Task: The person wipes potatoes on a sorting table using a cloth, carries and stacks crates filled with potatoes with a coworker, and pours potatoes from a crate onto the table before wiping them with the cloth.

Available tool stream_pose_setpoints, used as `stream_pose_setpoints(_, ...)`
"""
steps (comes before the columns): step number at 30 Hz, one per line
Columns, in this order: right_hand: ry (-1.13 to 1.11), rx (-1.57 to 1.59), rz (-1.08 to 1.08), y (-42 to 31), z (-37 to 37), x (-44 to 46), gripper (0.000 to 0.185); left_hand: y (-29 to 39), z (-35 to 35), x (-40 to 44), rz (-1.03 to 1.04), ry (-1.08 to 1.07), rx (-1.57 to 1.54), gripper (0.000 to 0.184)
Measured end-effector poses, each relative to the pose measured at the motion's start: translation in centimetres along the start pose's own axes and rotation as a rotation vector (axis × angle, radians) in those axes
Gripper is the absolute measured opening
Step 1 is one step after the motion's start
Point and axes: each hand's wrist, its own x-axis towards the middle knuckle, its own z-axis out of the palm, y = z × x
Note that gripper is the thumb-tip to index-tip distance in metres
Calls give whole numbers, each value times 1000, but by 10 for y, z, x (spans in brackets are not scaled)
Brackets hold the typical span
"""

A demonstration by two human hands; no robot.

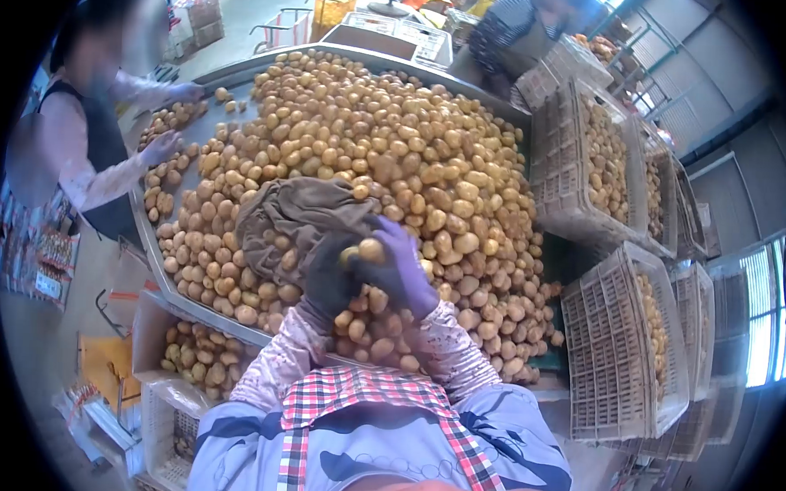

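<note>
My left hand, in a dark glove, is over the near part of the potato heap, its fingers blurred and hard to make out. Close beside it, my right hand, in a purple glove with a dark palm, curls around a potato. Another potato shows between the two hands, near the left fingers. Below them, several loose potatoes are piled against the table's near edge. A crumpled brown cloth lies on the heap, left of my hands, with some potatoes partly wrapped in it.
A metal-rimmed sorting table bears the heap. Plastic crates of potatoes stand stacked at right. A box of potatoes is at lower left. One co-worker reaches over the table's left side; another stands at the far side.
</note>
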Motion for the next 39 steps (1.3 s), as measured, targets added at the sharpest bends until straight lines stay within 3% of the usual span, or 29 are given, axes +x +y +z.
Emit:
stream_pose_setpoints(1, -4, -9, 142, 8, -13, 5, 56, 7, 1, 2, 354, -53, 479, 27)
stream_pose_setpoints(2, -9, -14, 286, 21, -36, 20, 59, -10, -6, -8, 254, -93, 391, 27)
stream_pose_setpoints(4, 124, -357, 408, 60, -72, 39, 59, -74, -40, -40, -52, -172, 149, 27)
stream_pose_setpoints(5, 253, -700, 382, 90, -78, 31, 56, -88, -48, -50, -248, -186, -14, 27)
stream_pose_setpoints(6, 185, -842, 396, 107, -75, 20, 52, -99, -55, -61, -412, -180, -162, 27)
stream_pose_setpoints(7, 113, -981, 409, 125, -69, 9, 48, -108, -57, -69, -502, -161, -258, 27)
stream_pose_setpoints(9, 198, -1230, 335, 134, -40, 5, 41, -119, -51, -82, -601, -106, -389, 27)
stream_pose_setpoints(11, -219, -864, 471, 93, -40, -3, 38, -126, -46, -86, -644, -58, -463, 27)
stream_pose_setpoints(12, -33, -802, 268, 98, -20, -33, 34, -129, -45, -86, -659, -44, -485, 27)
stream_pose_setpoints(13, -257, -957, 219, 100, -11, -50, 39, -131, -46, -83, -670, -35, -507, 27)
stream_pose_setpoints(15, -128, -845, 313, 61, -10, -66, 42, -134, -51, -72, -676, -22, -537, 28)
stream_pose_setpoints(18, -134, -424, 400, 38, -53, -19, 36, -134, -59, -44, -637, 15, -586, 28)
stream_pose_setpoints(19, 48, -150, 387, 48, -61, -2, 39, -131, -62, -33, -619, 35, -611, 28)
stream_pose_setpoints(20, 90, 87, 469, 27, -79, 34, 38, -127, -66, -21, -589, 51, -633, 28)
stream_pose_setpoints(22, 336, -416, 106, 89, -72, 64, 40, -118, -76, 3, -528, 82, -686, 28)
stream_pose_setpoints(28, -308, -690, 328, 158, -28, 92, 40, -107, -90, 3, -496, 119, -773, 29)
stream_pose_setpoints(31, -489, -579, 365, 139, -14, 74, 40, -114, -79, -21, -563, 104, -786, 30)
stream_pose_setpoints(35, -273, -493, 461, 119, -24, 57, 43, -117, -48, -44, -568, 67, -613, 37)
stream_pose_setpoints(37, -142, 11, 721, 82, -51, 71, 49, -97, -31, -40, -443, 56, -470, 38)
stream_pose_setpoints(38, -87, 94, 543, 100, -57, 54, 52, -97, -37, -39, -520, 17, -498, 38)
stream_pose_setpoints(39, -65, 161, 510, 86, -61, 47, 55, -94, -38, -40, -602, -20, -525, 37)
